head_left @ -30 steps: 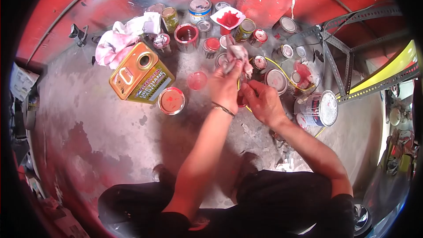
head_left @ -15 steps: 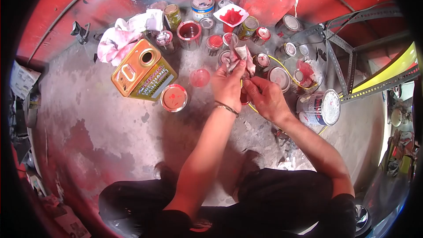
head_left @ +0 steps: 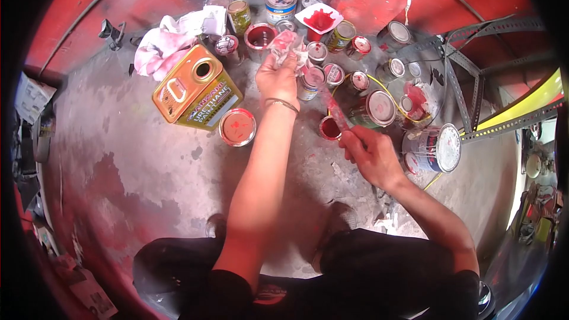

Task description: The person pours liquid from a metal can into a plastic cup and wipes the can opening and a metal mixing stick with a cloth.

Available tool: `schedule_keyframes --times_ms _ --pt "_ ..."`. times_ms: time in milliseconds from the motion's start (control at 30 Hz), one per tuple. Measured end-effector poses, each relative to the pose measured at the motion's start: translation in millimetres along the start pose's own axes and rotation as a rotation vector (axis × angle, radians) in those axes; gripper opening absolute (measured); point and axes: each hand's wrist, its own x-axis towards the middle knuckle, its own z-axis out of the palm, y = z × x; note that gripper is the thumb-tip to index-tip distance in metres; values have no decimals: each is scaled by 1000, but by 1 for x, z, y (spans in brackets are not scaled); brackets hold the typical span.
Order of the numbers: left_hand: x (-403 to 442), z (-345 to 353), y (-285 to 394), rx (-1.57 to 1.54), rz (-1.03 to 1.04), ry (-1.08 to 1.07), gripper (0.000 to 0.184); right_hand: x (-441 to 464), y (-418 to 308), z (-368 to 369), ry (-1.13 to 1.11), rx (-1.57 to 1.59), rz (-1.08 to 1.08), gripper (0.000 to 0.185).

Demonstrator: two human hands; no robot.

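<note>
My left hand [head_left: 277, 85] is closed around a crumpled, red-stained rag [head_left: 299, 53], held above the cans. In my right hand [head_left: 374, 155], one end of a flat, red-smeared stirring stick [head_left: 335, 109] is gripped. The stick slants up and to the left, its far end near the small cans. Just left of the right hand's fingers stands a small can of dark red paint [head_left: 330, 128]. An orange-topped urethane paint tin [head_left: 198, 92] and a round can with a red-spotted top [head_left: 237, 127] are left of my left forearm.
Several paint cans cluster at the back, among them an open can of red paint [head_left: 261, 37] and a white paper funnel [head_left: 320, 19]. A pinkish cloth [head_left: 163, 50] lies behind the tin. At the right are a large can [head_left: 435, 148], a yellow cord [head_left: 382, 86] and a metal frame [head_left: 465, 62].
My hands have moved apart: the left, with the rag, went up and left; the right went down and right with the stick, which now shows along its length.
</note>
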Motion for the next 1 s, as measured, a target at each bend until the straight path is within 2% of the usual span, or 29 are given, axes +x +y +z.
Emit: schedule_keyframes --times_ms 67,200,333,367,467,500,567,633,733,767,867,1000 --pt "2 -11 -4 160 33 4 24 -2 1 -4 23 16 -38 36" --pt "-40 5 -15 172 30 -103 22 27 -2 -3 95 32 -170 40" --pt "-78 12 12 -139 -182 -250 17 53 13 -4 129 31 -107 45" --pt "-65 -5 -2 -323 -208 -440 27 56 16 -6 114 12 -104 48" --pt "-74 -7 36 -712 -508 -505 35 60 26 -8 51 140 -84 50" --pt "-75 -10 43 -681 -562 -504 40 61 28 -9 32 183 -71 51" --pt "-71 -24 18 -492 -428 -534 40 62 32 -8 -9 270 -41 52" --pt "-73 -24 -2 -384 -317 -569 38 63 32 -9 -34 230 -26 48" --pt "-83 -2 -2 -115 -384 -512 34 59 31 -7 -31 138 -32 42" --pt "-82 1 -10 -128 -326 -456 29 57 30 -6 -24 102 -40 40" --pt "-76 -2 -15 -79 -353 -363 25 50 21 -1 -24 56 -60 35" --pt "-47 3 -4 -139 -279 -295 22 40 15 2 5 12 -82 36"
